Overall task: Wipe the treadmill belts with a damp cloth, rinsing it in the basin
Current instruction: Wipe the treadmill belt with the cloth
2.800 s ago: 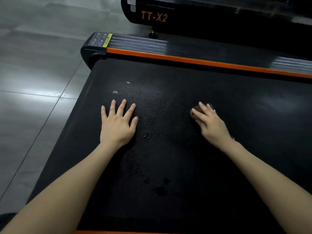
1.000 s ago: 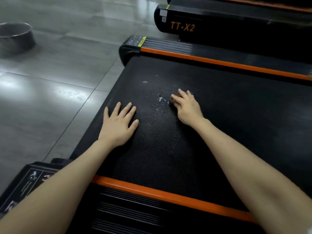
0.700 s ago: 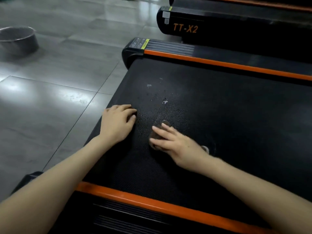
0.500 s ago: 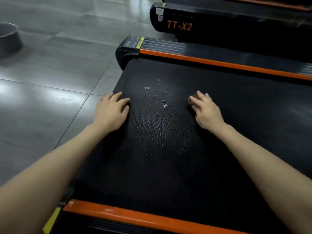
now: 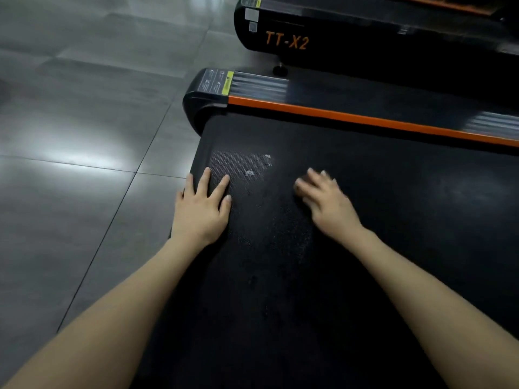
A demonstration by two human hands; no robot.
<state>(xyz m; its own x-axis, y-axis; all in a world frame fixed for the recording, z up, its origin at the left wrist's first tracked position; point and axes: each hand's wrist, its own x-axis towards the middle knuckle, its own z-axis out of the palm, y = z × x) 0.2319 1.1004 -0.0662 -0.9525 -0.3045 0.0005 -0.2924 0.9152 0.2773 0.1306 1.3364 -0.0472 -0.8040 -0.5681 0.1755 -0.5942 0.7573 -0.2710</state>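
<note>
**Wet specks sit left of and ahead of the wiping hand**

Treadmill belt (image 5: pixel 393 220): long axis runs across the view, left to right, parallel to the orange side rail (image 5: pixel 365 122) on its far edge. The belt's end is at left, where it meets the floor (image 5: pixel 84 136).

Left hand (image 5: pixel 200 209): flat on the belt at that end, fingers straight and spread, holding nothing. Reads as a brace.

Right hand (image 5: pixel 328 203): also down on the belt, well apart from the left, fingers extended and pointing left and ahead. Motion-blurred. The grip looks flattened, not pinching. The cloth cannot be made out; judged to lie pressed under these fingers. Basin not in view.

Pale wet specks (image 5: pixel 250 173) lie between the two hands and a little ahead of both. They are nearer the left fingertips, but the right hand is the wiping one.

Judgement: the next pass runs leftward and slightly forward along the belt's length, from the right hand toward the specks. The braced left hand lies just beyond them, so the stroke must stop short or the left hand must lift.

Second treadmill marked TT-X2 (image 5: pixel 286 42) stands behind.
</note>
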